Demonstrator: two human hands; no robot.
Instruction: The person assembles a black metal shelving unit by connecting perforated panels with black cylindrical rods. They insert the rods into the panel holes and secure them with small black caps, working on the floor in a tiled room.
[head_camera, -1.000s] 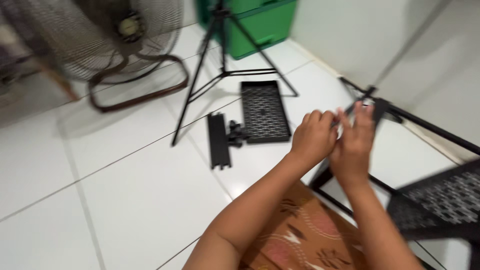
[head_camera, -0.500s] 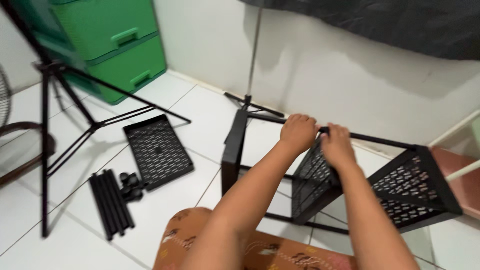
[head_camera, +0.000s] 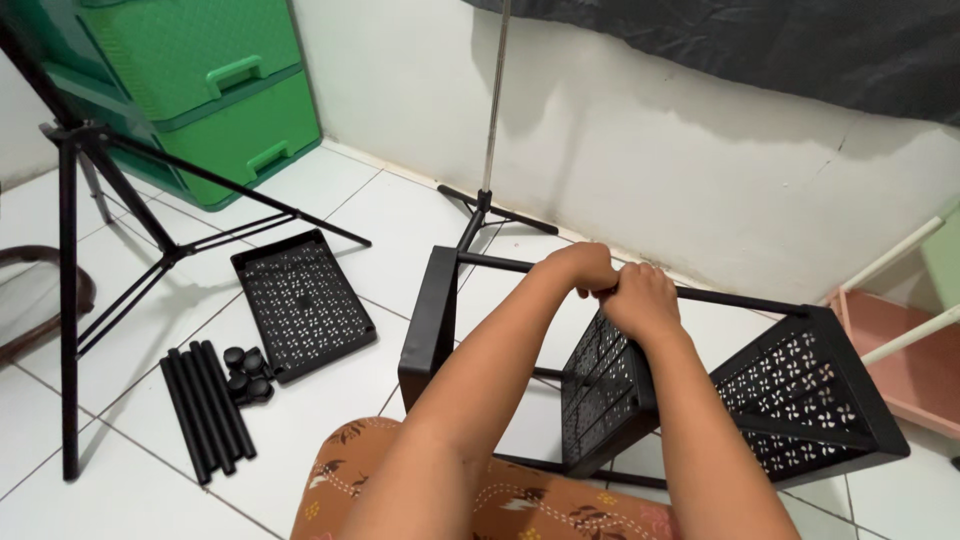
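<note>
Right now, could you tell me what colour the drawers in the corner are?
Green; the drawers show best in the head view, upper left.

The black rack (head_camera: 800, 400) is looking like matt plastic with punched holes. The floor (head_camera: 330, 210) tiles are shining glossy white. The green drawers (head_camera: 220, 100) are looking like smooth plastic.

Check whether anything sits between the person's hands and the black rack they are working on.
Nothing visible does: the left hand and right hand already grip the top of the black rack at its middle perforated tray.
</note>
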